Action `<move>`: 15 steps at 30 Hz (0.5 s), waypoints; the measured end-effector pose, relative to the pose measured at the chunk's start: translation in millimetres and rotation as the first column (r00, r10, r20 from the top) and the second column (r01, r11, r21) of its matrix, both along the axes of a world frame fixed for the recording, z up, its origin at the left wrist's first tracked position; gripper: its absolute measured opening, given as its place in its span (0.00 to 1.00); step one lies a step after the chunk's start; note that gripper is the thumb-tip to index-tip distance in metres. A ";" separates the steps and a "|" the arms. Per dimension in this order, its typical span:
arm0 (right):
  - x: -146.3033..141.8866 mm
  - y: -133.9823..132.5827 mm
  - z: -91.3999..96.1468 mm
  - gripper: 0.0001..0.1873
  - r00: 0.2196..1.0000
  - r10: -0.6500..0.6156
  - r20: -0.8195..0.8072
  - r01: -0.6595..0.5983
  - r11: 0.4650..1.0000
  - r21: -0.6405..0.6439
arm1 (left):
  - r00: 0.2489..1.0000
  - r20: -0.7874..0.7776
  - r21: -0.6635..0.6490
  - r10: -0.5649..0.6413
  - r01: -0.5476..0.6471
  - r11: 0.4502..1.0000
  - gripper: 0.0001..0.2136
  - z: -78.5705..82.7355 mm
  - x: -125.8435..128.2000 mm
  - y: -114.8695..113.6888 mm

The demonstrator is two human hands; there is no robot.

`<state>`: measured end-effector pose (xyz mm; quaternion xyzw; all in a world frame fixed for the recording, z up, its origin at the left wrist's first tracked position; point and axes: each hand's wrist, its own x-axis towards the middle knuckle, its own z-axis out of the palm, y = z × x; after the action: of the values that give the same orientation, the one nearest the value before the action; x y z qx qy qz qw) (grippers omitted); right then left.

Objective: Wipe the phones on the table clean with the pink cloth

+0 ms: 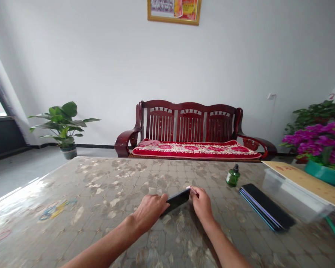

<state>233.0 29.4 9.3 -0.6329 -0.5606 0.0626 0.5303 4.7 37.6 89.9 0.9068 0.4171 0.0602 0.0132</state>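
My left hand (pixel 153 207) is closed on one end of a dark, flat phone (pixel 179 199), which is tilted up above the patterned tabletop. At the phone's other end, my right hand (pixel 202 203) pinches a small pale pinkish piece (pixel 189 187) by the upper corner. What that piece is, I cannot make out. To the right of my hands lies a stack of flat dark slabs (pixel 266 204) with blue and purple edges, which look like phones. Behind the stack stands a small green bottle (pixel 233 176) with a black cap.
Coloured rubber bands (pixel 54 211) lie on the table (pixel 100 230) at left. At right, a clear plastic box (pixel 293 193) sits under a tan board (pixel 307 182), beside purple flowers in a green pot (pixel 324 172). A wooden bench (pixel 190 121) and leafy plant (pixel 64 123) stand beyond.
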 end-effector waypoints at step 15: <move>-9.8 -9.8 14.4 0.15 1.000 0.005 0.008 -0.006 0.999 0.047 | 0.978 0.103 -0.154 0.183 -0.166 0.974 0.09 -8.7 -10.0 0.4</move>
<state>223.2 19.7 23.7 -0.6189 -0.5658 0.0482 0.5427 -5.3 38.0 81.2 0.8581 0.4970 0.0837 0.0980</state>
